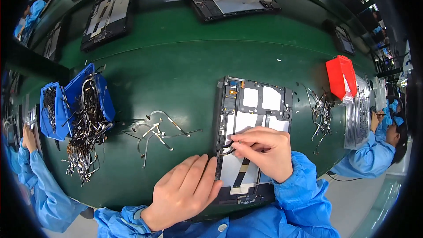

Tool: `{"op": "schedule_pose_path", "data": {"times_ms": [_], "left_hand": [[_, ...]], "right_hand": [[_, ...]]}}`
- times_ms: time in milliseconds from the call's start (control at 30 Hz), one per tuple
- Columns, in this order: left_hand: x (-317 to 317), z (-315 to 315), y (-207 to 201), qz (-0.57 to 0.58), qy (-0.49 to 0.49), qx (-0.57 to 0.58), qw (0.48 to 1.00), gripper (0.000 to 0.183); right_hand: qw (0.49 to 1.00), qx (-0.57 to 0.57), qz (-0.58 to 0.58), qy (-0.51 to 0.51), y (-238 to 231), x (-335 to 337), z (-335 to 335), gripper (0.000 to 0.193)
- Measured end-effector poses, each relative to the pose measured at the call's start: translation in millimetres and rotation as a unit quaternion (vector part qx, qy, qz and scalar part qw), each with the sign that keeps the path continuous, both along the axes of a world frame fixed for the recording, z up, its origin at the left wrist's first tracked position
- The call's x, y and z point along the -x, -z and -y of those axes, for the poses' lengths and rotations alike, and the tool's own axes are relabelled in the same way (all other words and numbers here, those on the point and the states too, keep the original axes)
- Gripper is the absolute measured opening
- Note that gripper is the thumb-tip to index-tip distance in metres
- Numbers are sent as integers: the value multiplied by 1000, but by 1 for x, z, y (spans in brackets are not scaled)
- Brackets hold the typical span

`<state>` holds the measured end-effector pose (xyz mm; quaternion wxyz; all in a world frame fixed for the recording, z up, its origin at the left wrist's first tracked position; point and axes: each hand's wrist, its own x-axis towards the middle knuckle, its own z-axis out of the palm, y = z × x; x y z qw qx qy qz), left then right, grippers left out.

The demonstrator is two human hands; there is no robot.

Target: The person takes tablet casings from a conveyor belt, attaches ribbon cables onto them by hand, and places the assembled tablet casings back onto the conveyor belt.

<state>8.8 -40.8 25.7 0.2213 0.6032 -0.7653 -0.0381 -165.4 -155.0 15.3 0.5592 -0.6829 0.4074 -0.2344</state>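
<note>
Your right hand (pixel 266 150) pinches a thin black cable (pixel 227 153) over the opened device (pixel 246 121), your left hand (pixel 183 189) loosely extended beside it, nothing visibly held, and on this green surface (pixel 176 83) an uneven tug could kink the cable or slip it free.

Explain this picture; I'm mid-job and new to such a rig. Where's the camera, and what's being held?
No machine: a person in blue works bare-handed. The view comes from a fisheye camera on their head, looking down, so edges bend. The right hand appears to pinch a dark cable over an opened flat device; the left hand lies along its left edge. On the green bench, loose cables lie to the left, with more spilling from a blue bin. To the right are a cable pile, a red bin and stacked clear plastic. More such devices lie at the back.
</note>
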Motion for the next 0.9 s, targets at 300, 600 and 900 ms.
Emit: {"op": "schedule_pose_path", "data": {"times_ms": [300,600,900], "left_hand": [[3,10,15,91,25,17,995,27],[5,16,11,146,38,8,989,26],[30,14,20,44,65,65,995,11]], "right_hand": [[1000,-19,-16,7,0,-2,4,20],[999,-13,-20,22,3,-1,3,17],[1000,22,-12,10,7,0,3,17]]}}
